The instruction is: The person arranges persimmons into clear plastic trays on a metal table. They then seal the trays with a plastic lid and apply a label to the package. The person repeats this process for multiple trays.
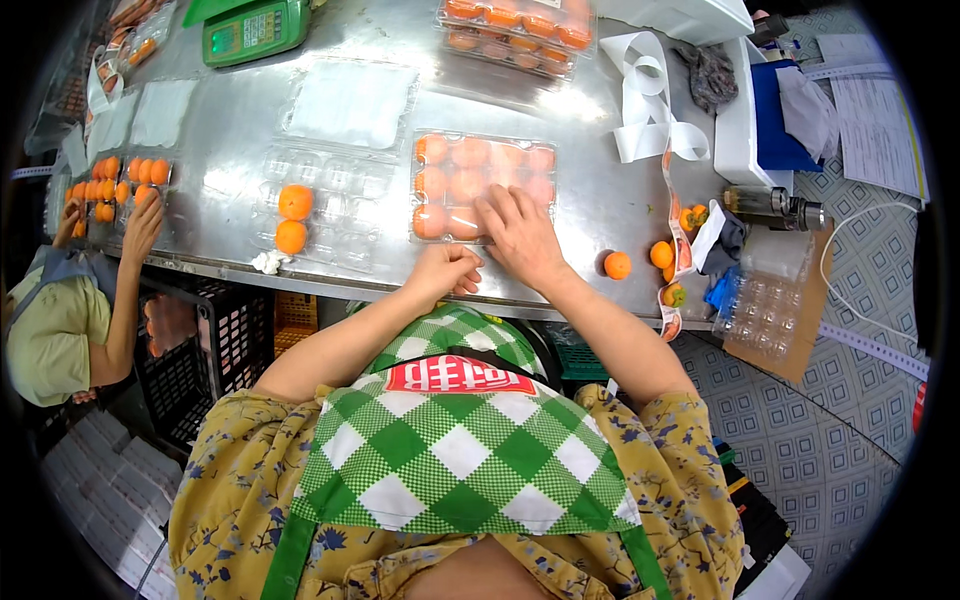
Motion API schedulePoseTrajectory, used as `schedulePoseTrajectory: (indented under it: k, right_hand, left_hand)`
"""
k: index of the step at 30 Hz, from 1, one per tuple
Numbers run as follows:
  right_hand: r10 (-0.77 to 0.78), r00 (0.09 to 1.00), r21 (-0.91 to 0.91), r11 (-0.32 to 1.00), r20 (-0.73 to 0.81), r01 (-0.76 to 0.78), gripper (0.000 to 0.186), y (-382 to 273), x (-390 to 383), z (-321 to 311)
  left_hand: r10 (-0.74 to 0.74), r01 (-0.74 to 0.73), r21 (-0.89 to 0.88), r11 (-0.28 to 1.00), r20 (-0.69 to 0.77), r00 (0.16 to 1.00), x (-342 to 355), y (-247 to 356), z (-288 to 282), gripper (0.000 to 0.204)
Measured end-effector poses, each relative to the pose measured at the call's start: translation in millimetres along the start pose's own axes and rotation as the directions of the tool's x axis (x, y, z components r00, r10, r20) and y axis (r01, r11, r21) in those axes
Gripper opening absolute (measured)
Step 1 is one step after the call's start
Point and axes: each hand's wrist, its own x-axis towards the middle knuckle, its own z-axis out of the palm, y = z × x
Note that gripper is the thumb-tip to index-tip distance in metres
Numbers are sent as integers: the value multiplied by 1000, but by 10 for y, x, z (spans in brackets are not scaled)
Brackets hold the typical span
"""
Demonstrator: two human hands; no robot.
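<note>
A clear plastic tray (470, 152) packed with orange fruit lies on the steel table with its lid closed over the fruit. My right hand (520, 235) rests on its near right part, fingers apart and slightly bent. Just below the tray's near edge, my left hand (448, 275) has curled fingers; whatever is in them, if anything, is hidden. To the left lies an open clear tray (345, 200) holding two oranges (294, 202), its lid (345, 100) folded back. A loose orange (617, 265) sits right of my hands.
A co-worker (55, 330) at left handles orange-filled trays. Green scale (255, 30), stacked fruit packs (515, 20) and white ribbon (635, 100) lie at the back. Right are more fruit, bottles (760, 203), empty trays (760, 310) and a foam box (735, 140). Black crates (175, 380) stand below.
</note>
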Motion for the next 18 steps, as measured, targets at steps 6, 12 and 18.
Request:
schedulePoseTrajectory:
  k: [6,12,18]
  right_hand:
    - [-87,991,-190,976,103,105,57,-79,58,92]
    - [-162,975,-278,940,152,200,60,-167,120,228]
    - [-193,967,-321,917,167,238,64,-230,163,190]
  left_hand:
    - [-82,79,-464,882,13,997,137,-180,54,24]
    - [-33,-35,-431,901,-149,988,258,-308,121,25]
    - [-28,-90,-406,909,-276,961,280,-286,127,25]
